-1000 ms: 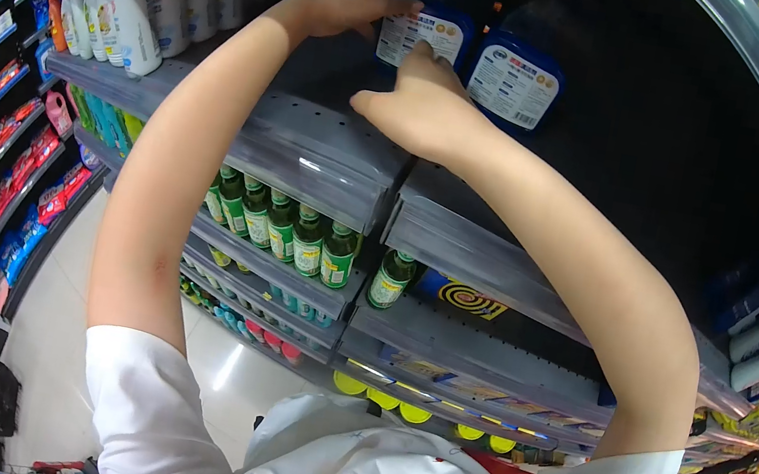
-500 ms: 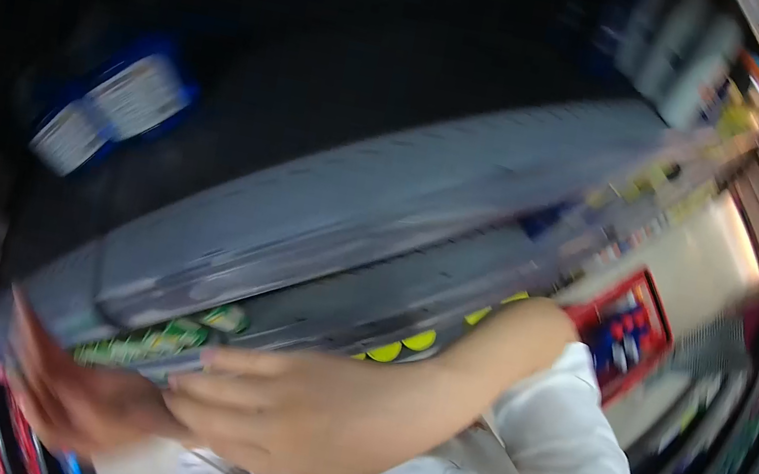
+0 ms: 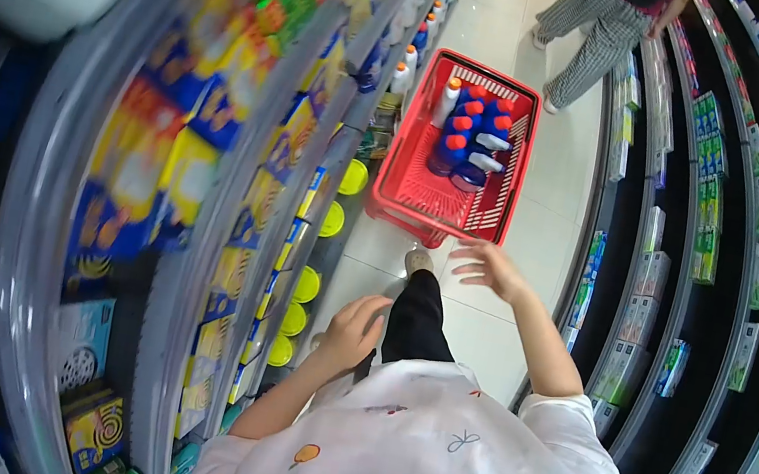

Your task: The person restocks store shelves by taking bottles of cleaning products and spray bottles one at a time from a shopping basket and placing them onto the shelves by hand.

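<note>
A red shopping basket (image 3: 393, 173) stands on the aisle floor ahead of me. Inside it are several blue bottles with red caps (image 3: 461, 124) and a white bottle with an orange cap (image 3: 446, 102). White-topped items (image 3: 486, 162) lie beside them; I cannot make out their kind. My right hand (image 3: 491, 269) is just short of the basket's near rim, fingers apart and nothing in them. My left hand (image 3: 353, 329) hangs by my left side near the lower shelves, fingers loosely stretched and holding nothing I can see.
Shelves of yellow and blue boxes (image 3: 229, 287) run along my left, with round yellow lids (image 3: 305, 285) low down. On the right, curved-looking shelves carry green packs (image 3: 711, 184) and cartons (image 3: 639, 318). A person in patterned trousers (image 3: 593, 31) stands beyond the basket.
My view has swung from a dark shelf to the aisle and basket. My hands, close together and blurred before, are now apart, the right one near the basket.
</note>
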### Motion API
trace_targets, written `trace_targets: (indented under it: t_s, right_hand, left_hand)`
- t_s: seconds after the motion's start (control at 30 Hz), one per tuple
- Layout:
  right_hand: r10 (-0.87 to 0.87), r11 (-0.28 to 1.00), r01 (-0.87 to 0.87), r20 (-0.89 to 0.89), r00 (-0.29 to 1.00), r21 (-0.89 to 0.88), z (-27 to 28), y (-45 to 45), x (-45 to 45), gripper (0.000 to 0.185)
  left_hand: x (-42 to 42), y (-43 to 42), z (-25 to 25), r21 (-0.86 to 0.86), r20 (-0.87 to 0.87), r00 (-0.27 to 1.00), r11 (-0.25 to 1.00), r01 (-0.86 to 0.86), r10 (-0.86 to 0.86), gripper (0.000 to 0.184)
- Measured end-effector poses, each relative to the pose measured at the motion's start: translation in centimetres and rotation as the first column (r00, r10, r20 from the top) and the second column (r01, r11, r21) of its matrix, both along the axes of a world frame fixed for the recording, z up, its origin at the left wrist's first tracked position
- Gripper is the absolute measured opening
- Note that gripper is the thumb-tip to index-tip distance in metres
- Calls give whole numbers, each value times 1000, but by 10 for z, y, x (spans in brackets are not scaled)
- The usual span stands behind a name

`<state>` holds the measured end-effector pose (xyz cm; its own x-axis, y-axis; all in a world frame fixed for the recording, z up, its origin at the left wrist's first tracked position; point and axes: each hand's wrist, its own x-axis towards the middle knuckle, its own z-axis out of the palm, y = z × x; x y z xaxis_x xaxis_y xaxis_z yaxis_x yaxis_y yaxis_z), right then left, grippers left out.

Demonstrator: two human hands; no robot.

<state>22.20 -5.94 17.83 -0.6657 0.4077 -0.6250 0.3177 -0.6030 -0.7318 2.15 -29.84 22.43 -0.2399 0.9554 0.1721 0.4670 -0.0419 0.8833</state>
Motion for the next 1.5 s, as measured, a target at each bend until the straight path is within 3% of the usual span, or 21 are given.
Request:
trace_targets:
  t_s: [0.1, 0.17, 0.23, 0.3, 0.37, 0.4, 0.43, 0.47, 0.5, 0.67, 0.77, 0.87, 0.9, 1.0, 1.13, 1.27, 1.3, 1.4, 1.47, 1.5]
  right_hand:
    - [-175, 978, 178, 32, 984, -106, -50, 85, 29, 68]
    - [-225, 971, 233, 124, 967, -56, -73, 137, 23, 72]
    - [-279, 955, 292, 174, 945, -55, -95, 159, 16, 74]
    - [-338, 937, 347, 151, 929, -36, -98, 193, 1, 73]
    - [-60, 993, 50, 85, 995, 110, -107, 206, -9, 75]
    - [84, 976, -93, 54, 995, 199, -110, 215, -20, 77]
    - [152, 797, -271, 255, 955, 540, -106, 214, -33, 78]
    - [126, 480, -453, 452, 883, 751, -104, 209, -45, 80]
    - [100, 368, -428, 422, 901, 826, -114, 213, -55, 84]
    - [164, 193, -738, 720, 674, 647, -169, 240, -97, 77]
    - [54, 252, -788, 805, 590, 561, -203, 241, -104, 70]
    - [89, 265, -843, 858, 505, 469, -204, 245, -116, 53]
    - [93, 243, -849, 860, 501, 468, -201, 243, -121, 39]
    - [112, 177, -861, 860, 498, 476, -199, 237, -127, 38]
    - [89, -18, -786, 784, 615, 618, -204, 234, -119, 44]
    - [460, 46, -828, 724, 514, 558, -153, 250, -125, 53]
    - [443, -20, -685, 621, 647, 728, -161, 245, -111, 67]
    - [564, 174, -535, 362, 743, 827, -82, 236, -101, 81]
    - [638, 89, -470, 312, 704, 878, -20, 227, -97, 87]
    - [674, 40, -411, 279, 684, 911, 7, 224, -103, 90]
  left_hand:
    - [25, 81, -50, -108, 147, 989, 994, 3, 13, 29]
    - [40, 129, -86, -215, 252, 967, 977, 10, 46, 31]
    - [36, 190, -120, -236, 204, 979, 970, 62, -13, 38]
    - [29, 246, -176, -176, -41, 999, 984, -28, 21, 44]
    - [15, 299, -172, -417, 123, 984, 906, -69, 132, 51]
    - [10, 316, -184, -390, 46, 987, 913, -122, 152, 52]
    - [6, 332, -199, -354, -35, 985, 919, -173, 172, 55]
    - [0, 343, -214, -317, -117, 975, 923, -219, 191, 57]
    - [-7, 354, -224, -305, -119, 978, 931, -200, 171, 63]
    - [-28, 386, -237, -392, -137, 979, 899, -193, 151, 69]
    - [-26, 394, -241, -424, -63, 981, 885, -193, 183, 69]
    - [-26, 389, -270, -444, -172, 979, 879, -175, 108, 63]
    - [-29, 395, -250, -461, -126, 992, 885, -68, 11, 57]
    - [-25, 386, -266, -342, -84, 991, 931, -123, 100, 55]
    - [-24, 379, -241, -358, -50, 986, 919, -164, 156, 53]
    - [-25, 362, -185, -345, 54, 977, 923, -174, 204, 55]
    - [-24, 353, -171, -330, 30, 972, 920, -212, 235, 56]
    - [-18, 320, -117, -293, 4, 945, 904, -311, 326, 57]
    - [-16, 297, -58, -265, 37, 925, 896, -356, 379, 58]
    - [-14, 282, -40, -190, -27, 932, 913, -360, 362, 59]
